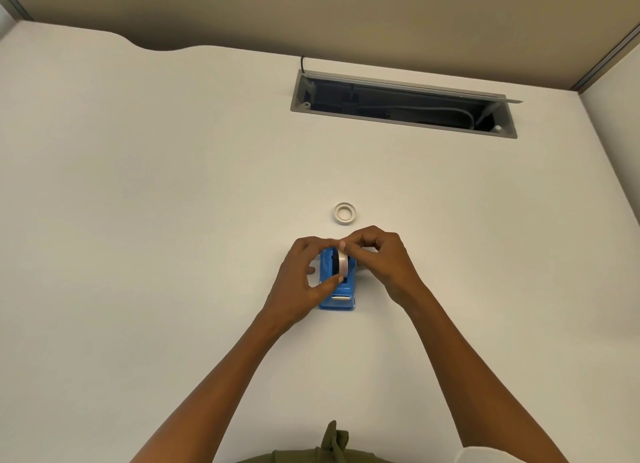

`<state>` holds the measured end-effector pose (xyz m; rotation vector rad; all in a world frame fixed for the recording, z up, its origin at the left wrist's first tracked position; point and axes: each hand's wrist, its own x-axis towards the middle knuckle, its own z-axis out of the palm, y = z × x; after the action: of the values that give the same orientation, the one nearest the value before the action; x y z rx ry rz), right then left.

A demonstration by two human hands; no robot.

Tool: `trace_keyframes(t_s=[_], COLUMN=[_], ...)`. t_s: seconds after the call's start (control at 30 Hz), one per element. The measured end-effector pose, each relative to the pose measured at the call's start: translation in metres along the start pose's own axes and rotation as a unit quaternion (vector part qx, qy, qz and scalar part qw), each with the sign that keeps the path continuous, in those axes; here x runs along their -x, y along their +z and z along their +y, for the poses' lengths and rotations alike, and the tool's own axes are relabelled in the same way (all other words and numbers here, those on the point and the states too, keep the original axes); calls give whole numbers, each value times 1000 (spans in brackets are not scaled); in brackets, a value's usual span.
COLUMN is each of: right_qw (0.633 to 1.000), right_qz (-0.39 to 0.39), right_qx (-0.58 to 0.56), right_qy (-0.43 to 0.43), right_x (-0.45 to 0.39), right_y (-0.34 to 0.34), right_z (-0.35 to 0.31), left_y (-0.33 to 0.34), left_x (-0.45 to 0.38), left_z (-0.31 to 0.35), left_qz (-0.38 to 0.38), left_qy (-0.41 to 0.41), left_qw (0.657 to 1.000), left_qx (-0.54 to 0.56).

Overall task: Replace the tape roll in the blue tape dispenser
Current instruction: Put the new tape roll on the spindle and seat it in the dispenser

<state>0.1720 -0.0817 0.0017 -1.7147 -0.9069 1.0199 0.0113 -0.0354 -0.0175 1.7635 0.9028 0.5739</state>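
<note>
Blue tape dispenser [337, 291], clear tape roll [341, 264], white empty core [345, 213], white desk [173, 203], grey cable tray [403, 104]

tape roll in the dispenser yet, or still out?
In, though full seating cannot be told. The tape roll stands on edge inside the blue tape dispenser, with both hands' fingers on it.

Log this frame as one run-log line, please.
step: seating tape roll in blue dispenser | left hand, right hand: both on roll | spare ring: on desk
</note>
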Motion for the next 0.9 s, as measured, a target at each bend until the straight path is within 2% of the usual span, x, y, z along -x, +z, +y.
trace_keyframes(t_s=[0.17, 0.33, 0.43, 0.9], right_qw=[1000, 998, 998, 998], right_qz=[-22, -58, -49, 1], right_qx=[-22, 22, 22, -44], right_qy=[2, -31, -38, 39], right_x=[5, 14, 15, 2], right_y=[-8, -11, -8, 2], right_z=[-1, 5, 7, 2], left_y=[-1, -1, -1, -1], left_x=[-2, -3, -3, -3], left_z=[-4, -3, -3, -4], left_qz=[-10, -11, -12, -20], left_qy=[-3, -7, -8, 5], left_qw=[1000, 1000, 1000, 999], left_qx=[-23, -20, -15, -25])
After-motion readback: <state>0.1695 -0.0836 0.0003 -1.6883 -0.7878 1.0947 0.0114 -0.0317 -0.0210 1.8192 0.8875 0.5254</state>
